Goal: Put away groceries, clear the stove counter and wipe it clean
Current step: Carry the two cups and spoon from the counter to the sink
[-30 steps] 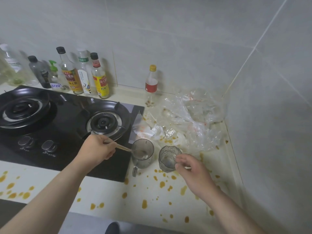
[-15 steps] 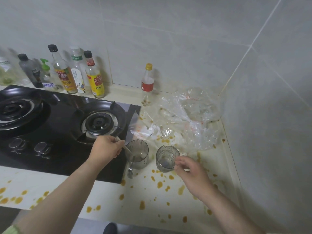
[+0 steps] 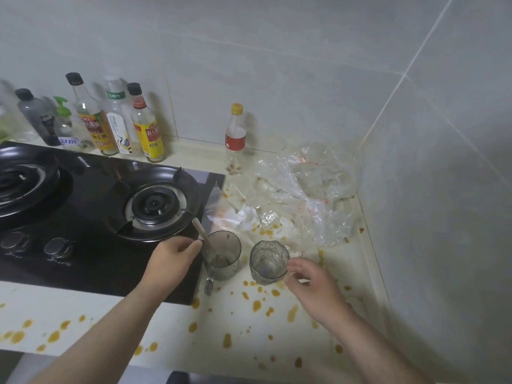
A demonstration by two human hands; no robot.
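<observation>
Two empty glasses stand on the stained counter [image 3: 235,328] to the right of the black gas stove [image 3: 91,217]. The smooth glass [image 3: 225,254] has a metal spoon [image 3: 200,229] standing in it, handle leaning up and left. My left hand [image 3: 173,259] rests on the stove edge with loose fingertips beside the handle and the glass's left rim. My right hand [image 3: 314,288] pinches the right rim of the textured glass [image 3: 268,263] between thumb and forefinger. Crumpled clear plastic bags [image 3: 307,195] and white tissue [image 3: 246,217] lie behind the glasses.
Several sauce and oil bottles [image 3: 144,126] line the back wall behind the stove. A small yellow-capped bottle [image 3: 235,137] stands alone further right. Brown splashes dot the counter around and in front of the glasses. A tiled side wall [image 3: 429,217] closes the right.
My left hand swung the spoon from lying across the smooth glass to standing upright in it, and its fingers loosened beside the handle. My right hand stayed at the textured glass.
</observation>
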